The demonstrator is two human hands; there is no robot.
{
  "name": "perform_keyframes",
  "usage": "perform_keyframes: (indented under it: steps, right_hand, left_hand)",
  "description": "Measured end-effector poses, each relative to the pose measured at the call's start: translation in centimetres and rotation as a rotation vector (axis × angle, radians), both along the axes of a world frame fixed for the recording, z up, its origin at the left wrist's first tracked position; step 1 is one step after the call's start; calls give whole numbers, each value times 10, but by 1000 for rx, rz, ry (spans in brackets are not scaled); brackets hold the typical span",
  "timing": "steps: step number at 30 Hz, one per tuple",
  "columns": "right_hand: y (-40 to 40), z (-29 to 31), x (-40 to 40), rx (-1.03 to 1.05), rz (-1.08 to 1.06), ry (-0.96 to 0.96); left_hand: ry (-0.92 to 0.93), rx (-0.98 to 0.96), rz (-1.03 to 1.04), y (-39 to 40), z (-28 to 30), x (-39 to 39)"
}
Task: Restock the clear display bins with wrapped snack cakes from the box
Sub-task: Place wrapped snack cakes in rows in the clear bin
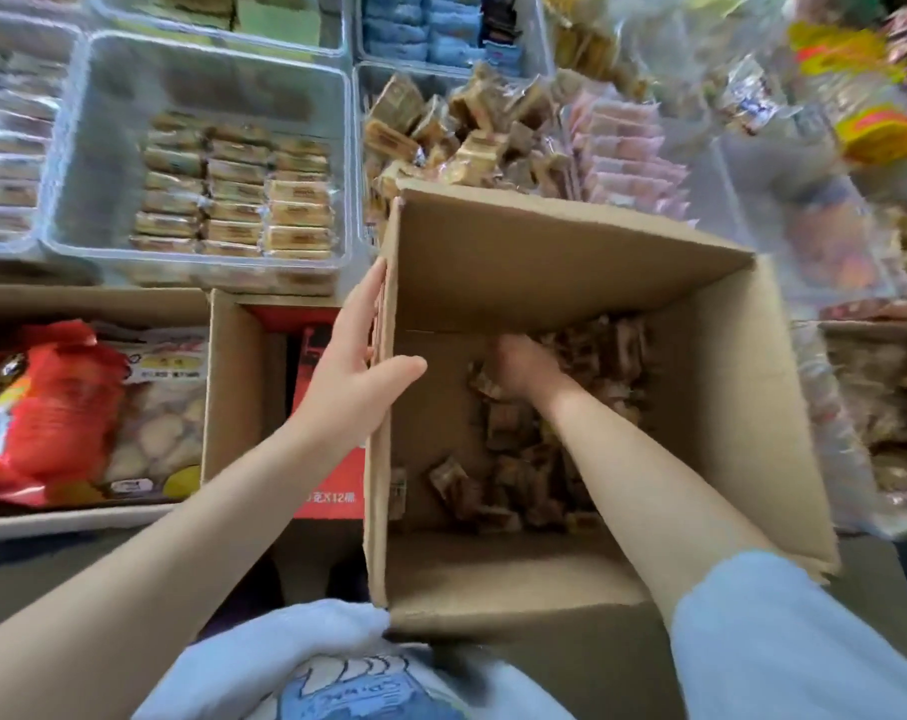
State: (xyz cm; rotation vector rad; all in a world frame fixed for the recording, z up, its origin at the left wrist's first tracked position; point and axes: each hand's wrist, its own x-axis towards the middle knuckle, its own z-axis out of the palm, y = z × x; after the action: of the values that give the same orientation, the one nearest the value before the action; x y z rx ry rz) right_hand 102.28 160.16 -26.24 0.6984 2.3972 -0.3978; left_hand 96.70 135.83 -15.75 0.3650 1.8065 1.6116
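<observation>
We grip the cardboard box (571, 262) wall with our left hand (360, 366) | right hand (519, 368) down among wrapped snack cakes (498, 475), grip unclear

Dark floor (4, 563) below — red snack bags (41, 407) in a carton.
</observation>
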Motion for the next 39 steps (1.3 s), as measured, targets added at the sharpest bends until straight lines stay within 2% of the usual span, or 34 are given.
perform_keyframes:
  steps: [5,7,10,16,19,22,24,27,31,33,35,37,39]
  right_hand:
    - [-4,-57,0,47,37,-167]
    - [-5,-73,3,85,52,-126]
    - [-4,-85,1,12,-13,-78]
    - [25,-46,-8,-133,-214,194]
    - [28,-38,-1,-185,-150,113]
    - [22,-52,10,-134,-116,46]
    - [15,-63,13,-57,-117,-13]
    - [7,-78,9,92,6,-132]
    - [7,-81,4,133,34,-109]
    - [15,-67,4,47,-103,2]
    - [21,-37,1,-157,-336,153]
    - [17,6,-4,-495,-537,235]
    - [3,54,-6,-879,-677,268]
  left_hand:
    - [14,17,24,3,2,4]
    - [31,14,26,3,2,6]
    - [41,-2,24,4,3,6]
    - [43,-9,29,4,6,7]
    - [45,-12,26,4,5,5]
    - [58,-1,2,1,4,3]
    - [72,-5,-16,0,1,0]
    - [94,-12,-18,0,-2,-2]
    - [82,15,6,5,-5,1]
    - [87,21,14,5,-4,2]
    - [103,12,4,5,-3,1]
    - [115,-19,-15,3,0,0]
    - [255,-134,-9,-1,5,0]
